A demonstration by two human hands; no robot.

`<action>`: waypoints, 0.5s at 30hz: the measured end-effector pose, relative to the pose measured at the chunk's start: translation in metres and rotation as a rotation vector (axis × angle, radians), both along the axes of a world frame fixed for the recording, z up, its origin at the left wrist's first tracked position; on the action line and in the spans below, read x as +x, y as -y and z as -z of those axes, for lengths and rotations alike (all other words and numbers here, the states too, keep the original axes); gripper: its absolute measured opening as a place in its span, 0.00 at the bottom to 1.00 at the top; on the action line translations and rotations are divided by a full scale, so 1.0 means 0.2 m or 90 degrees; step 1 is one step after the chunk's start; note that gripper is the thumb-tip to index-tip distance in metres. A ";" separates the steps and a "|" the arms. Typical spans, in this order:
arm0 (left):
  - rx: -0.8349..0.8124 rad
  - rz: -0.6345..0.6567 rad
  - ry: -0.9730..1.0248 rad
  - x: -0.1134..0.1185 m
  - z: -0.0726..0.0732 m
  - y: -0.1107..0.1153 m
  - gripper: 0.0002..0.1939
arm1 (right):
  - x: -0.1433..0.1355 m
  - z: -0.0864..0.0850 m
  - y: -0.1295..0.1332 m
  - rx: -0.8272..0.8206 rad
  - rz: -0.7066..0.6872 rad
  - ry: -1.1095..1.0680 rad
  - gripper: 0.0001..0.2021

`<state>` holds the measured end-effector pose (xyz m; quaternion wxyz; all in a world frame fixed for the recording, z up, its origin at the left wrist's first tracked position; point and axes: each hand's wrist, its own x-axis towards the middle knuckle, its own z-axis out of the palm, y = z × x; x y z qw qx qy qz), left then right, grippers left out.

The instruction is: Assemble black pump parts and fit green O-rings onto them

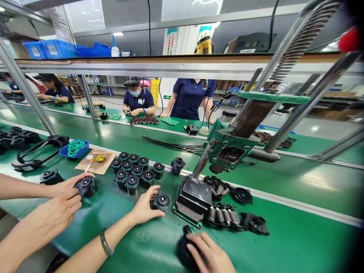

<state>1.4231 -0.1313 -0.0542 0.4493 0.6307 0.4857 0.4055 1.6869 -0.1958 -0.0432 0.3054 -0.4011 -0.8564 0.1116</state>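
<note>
My left hand (pixel 143 206), a bangle on its wrist, curls thumb and fingers around a black round motor housing (pixel 162 201) with a green ring, upright on the green bench. My right hand (pixel 212 252), near the front edge, grips a black plastic pump cover (pixel 184 248) with a short spout; motion blurs its details. Between and beyond my hands stands the green hand press, its dark metal block (pixel 196 191) on the base plate. Several similar housings (pixel 132 182) stand grouped behind my left hand.
At left, a co-worker's hands (pixel 64 197) hold another housing (pixel 87 185). Black covers (pixel 256 223) and metal-bodied rotors (pixel 224 216) lie right of the press. A blue tray (pixel 85 149) holds green rings. The press lever (pixel 295 38) leans overhead; people sit across the conveyor.
</note>
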 end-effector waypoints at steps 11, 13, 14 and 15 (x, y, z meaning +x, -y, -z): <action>0.003 0.152 0.021 0.06 0.00 0.14 0.39 | -0.12 -0.48 -0.19 -0.027 -0.174 -0.052 0.09; 0.006 0.152 0.020 0.05 0.00 0.13 0.38 | -0.16 -0.46 -0.21 -0.055 -0.212 -0.036 0.10; 0.006 0.146 0.011 0.05 0.01 0.13 0.38 | -0.18 -0.45 -0.22 -0.073 -0.229 -0.029 0.11; 0.008 0.138 -0.001 0.05 0.01 0.13 0.38 | -0.20 -0.44 -0.22 -0.090 -0.244 -0.022 0.12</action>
